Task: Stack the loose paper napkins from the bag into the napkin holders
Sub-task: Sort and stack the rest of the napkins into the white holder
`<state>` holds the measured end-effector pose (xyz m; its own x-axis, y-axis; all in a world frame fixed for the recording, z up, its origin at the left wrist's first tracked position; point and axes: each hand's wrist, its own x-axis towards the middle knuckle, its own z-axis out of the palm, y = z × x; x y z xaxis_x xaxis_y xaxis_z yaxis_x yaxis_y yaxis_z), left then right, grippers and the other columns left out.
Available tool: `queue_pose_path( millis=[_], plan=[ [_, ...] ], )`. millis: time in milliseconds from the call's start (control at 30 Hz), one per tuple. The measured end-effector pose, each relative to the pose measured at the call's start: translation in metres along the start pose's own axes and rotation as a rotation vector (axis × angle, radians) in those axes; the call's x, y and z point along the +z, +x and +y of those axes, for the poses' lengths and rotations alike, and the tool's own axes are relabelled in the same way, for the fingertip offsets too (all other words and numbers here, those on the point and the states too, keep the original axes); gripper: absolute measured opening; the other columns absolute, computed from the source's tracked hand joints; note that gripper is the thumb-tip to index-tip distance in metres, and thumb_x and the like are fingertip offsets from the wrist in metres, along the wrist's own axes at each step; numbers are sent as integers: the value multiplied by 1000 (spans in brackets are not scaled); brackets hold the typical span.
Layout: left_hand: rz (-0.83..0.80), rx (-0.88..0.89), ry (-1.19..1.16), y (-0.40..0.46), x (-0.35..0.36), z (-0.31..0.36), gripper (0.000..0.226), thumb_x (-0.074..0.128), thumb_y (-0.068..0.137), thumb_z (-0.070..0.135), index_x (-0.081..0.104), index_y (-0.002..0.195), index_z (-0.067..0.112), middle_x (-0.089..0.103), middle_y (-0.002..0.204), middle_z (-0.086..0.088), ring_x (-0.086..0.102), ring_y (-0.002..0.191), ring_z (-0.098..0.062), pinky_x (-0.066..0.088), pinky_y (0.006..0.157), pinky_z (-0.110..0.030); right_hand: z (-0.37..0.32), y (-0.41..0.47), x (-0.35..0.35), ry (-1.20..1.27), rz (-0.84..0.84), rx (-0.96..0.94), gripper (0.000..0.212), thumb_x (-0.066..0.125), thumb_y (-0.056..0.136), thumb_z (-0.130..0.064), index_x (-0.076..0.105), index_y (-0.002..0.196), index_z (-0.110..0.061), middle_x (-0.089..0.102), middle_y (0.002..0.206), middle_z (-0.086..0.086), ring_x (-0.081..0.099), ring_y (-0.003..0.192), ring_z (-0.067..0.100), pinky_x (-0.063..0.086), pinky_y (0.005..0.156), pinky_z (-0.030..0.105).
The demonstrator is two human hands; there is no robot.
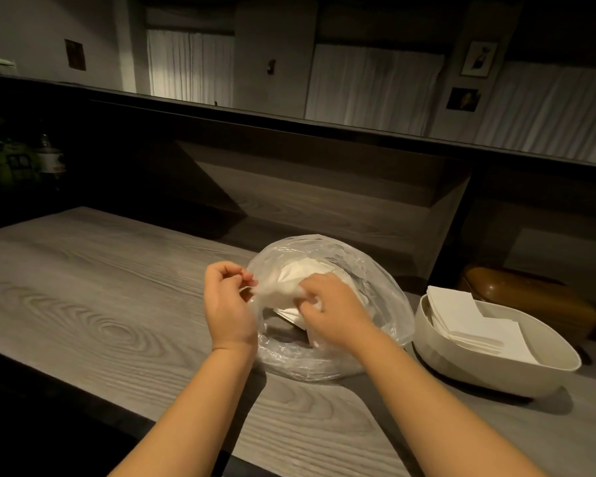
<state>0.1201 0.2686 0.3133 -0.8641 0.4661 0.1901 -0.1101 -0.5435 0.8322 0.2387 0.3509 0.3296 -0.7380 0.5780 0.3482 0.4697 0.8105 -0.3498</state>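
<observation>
**Both hands at the mouth of the napkin bag**

Head view, dim room, grey wood-grain counter (100, 304).

- Clear plastic bag (375, 287) sits on the counter at frame centre, mouth rolled open and facing up. White paper napkins (303, 271) show inside, bunched toward the far side.
- Left hand (229, 304) at the bag's 9 o'clock edge, fingers curled, thumb and fingertips pinching the near-left corner of a loose napkin (272, 292) pulled up over the rim.
- Right hand (331, 306) reaches in over the bag from 5 o'clock, palm down, fingers curled onto the same napkin's right end; a bit of white paper shows under its knuckles. Both forearms are bare and enter from the bottom of the frame.
- Napkin holder (496, 370): cream oval tub, at 3 o'clock of the bag, just beside it, bag plastic close to its rim; whether they touch I cannot tell. A stack of flat white napkins (475, 321) lies in it, leaning against the far-left wall, corners sticking up above the rim.
- Brown rounded object (530, 290) behind the holder at 12 o'clock, partly hidden; cannot identify.
- Dark bottles (48, 160) at far left, 10 o'clock of the bag, well apart, in shadow.
- Back wall: pale curtains (189, 63), small framed pictures (477, 58) upper right.
</observation>
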Motion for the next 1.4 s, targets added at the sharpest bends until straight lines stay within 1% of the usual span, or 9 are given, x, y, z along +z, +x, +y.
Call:
queue_pose_path(
  millis=[167,300,467,633,767,900,1033,1167,1400],
  plan=[
    [-358,-158,-81,-6,4,0,22,37,102,5,57,102,12,67,89,-4,66,78,-13,57,68,-25,-4,-14,-25,1048,-55,386,24,53,98,-10,62,114,-25,70,104,2,66,89,16,52,76,32],
    [-607,-271,100,-11,9,-7,23,56,93,19,57,116,17,63,108,-2,64,92,-17,56,75,-30,2,-27,-22,1383,-68,469,29,46,99,-9,61,120,-21,72,99,9,67,81,19,52,70,34],
    [-654,-432,135,-13,10,-5,45,49,93,0,50,130,25,58,123,-10,65,99,-25,55,69,-27,11,-36,-23,1680,-103,558,44,48,85,-9,51,128,-4,64,70,13,54,56,16,47,54,30],
    [-812,-246,239,-15,3,-11,63,68,74,9,53,127,42,59,125,-5,63,110,-29,58,86,-42,18,-43,-23,1608,-161,601,51,65,84,-30,54,129,-7,65,80,13,53,56,14,44,49,25],
    [-772,-127,300,-14,2,-11,38,65,90,1,66,115,30,63,116,-3,64,106,-27,60,84,-39,17,-50,-28,1314,-252,518,66,79,67,-24,54,128,-26,60,121,12,62,99,26,54,63,27],
    [-732,-133,315,-14,1,-12,36,64,90,0,67,110,29,64,108,1,66,93,-23,58,77,-40,17,-48,-29,1207,-263,500,82,82,63,-14,44,132,-36,52,132,9,57,117,31,55,73,28],
    [-726,-174,282,-11,0,-15,36,68,88,0,64,114,25,63,109,-2,65,89,-18,57,73,-31,17,-48,-29,1088,-197,447,62,79,78,-6,49,126,-33,57,126,4,62,110,25,57,81,31],
    [-721,-197,310,-10,1,-15,38,69,87,0,64,114,26,63,115,-1,63,96,-18,56,73,-26,19,-42,-27,1093,103,625,26,61,96,-19,56,120,-25,63,113,5,65,101,22,58,87,37],
    [-758,-254,375,-12,1,-11,23,68,91,22,62,112,28,63,111,4,63,98,-16,53,65,-24,20,-44,-30,1100,179,512,23,64,93,-29,70,111,-17,70,109,7,66,102,25,59,81,34]
  ],
)
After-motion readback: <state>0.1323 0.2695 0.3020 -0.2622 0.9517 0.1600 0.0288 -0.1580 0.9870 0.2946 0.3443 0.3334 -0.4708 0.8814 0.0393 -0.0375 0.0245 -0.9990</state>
